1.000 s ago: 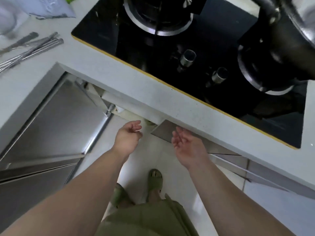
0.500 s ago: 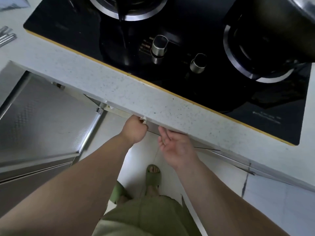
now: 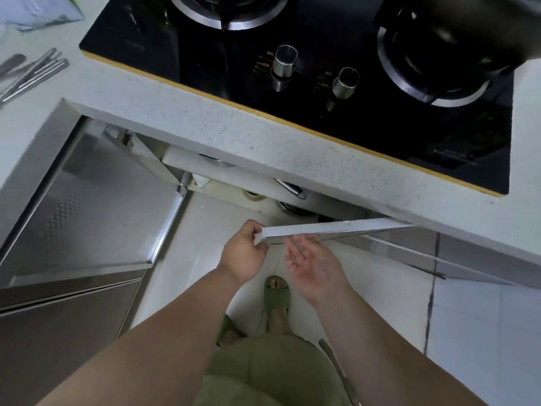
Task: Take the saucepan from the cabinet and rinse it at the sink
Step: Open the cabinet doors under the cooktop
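Note:
Below the speckled counter, the right cabinet door (image 3: 330, 229) stands partly swung out, seen edge-on. My left hand (image 3: 244, 253) is closed around that door's free corner. My right hand (image 3: 314, 263) hovers just below the door edge, palm up, fingers spread, holding nothing. Inside the cabinet opening, a metal handle (image 3: 288, 187) and a round metal rim (image 3: 292, 208) peek out under the counter edge; I cannot tell whether they belong to the saucepan. The rest of the cabinet's inside is hidden by the counter.
The left steel cabinet door (image 3: 93, 200) is wide open. A black gas hob (image 3: 292, 54) with two knobs lies above, a dark pot (image 3: 468, 27) on its right burner. Metal utensils (image 3: 32, 74) lie on the counter at far left. My feet in green slippers (image 3: 276, 294) stand on pale tiles.
My left hand went from under the counter edge to gripping the right door, which has swung outward. The right hand dropped slightly below it. The cabinet opening now shows.

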